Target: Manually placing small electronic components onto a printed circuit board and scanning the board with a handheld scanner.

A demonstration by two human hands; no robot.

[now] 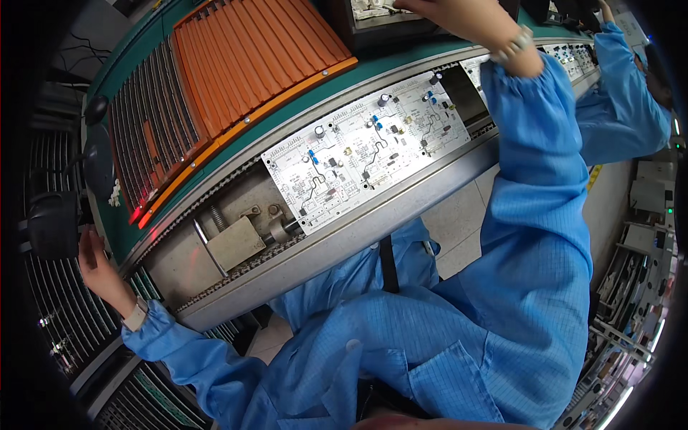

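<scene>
My right hand [462,18] reaches over a dark bin [351,37] at the top edge, which holds small whitish parts [373,8]. One finger points down at these parts; the other fingers are cut off by the picture's edge. At the far left, my left hand [102,271] is raised beside a black rounded device [54,226], its fingers stretched up and nothing visible in them. Between my hands, a white circuit board panel [358,154] lies flat on a chain conveyor [247,287]. Black capacitors, blue parts and dark wire-like lines show on it; neither hand touches it.
An orange ribbed rack [258,54] and a dark slotted rack [154,122] stand on the green bench [247,143]. Under the conveyor's open stretch sits a metal block [235,245]. More boards [570,61] lie to the right, beside a co-worker's blue sleeve [623,107]. Slotted racks [57,301] stand left.
</scene>
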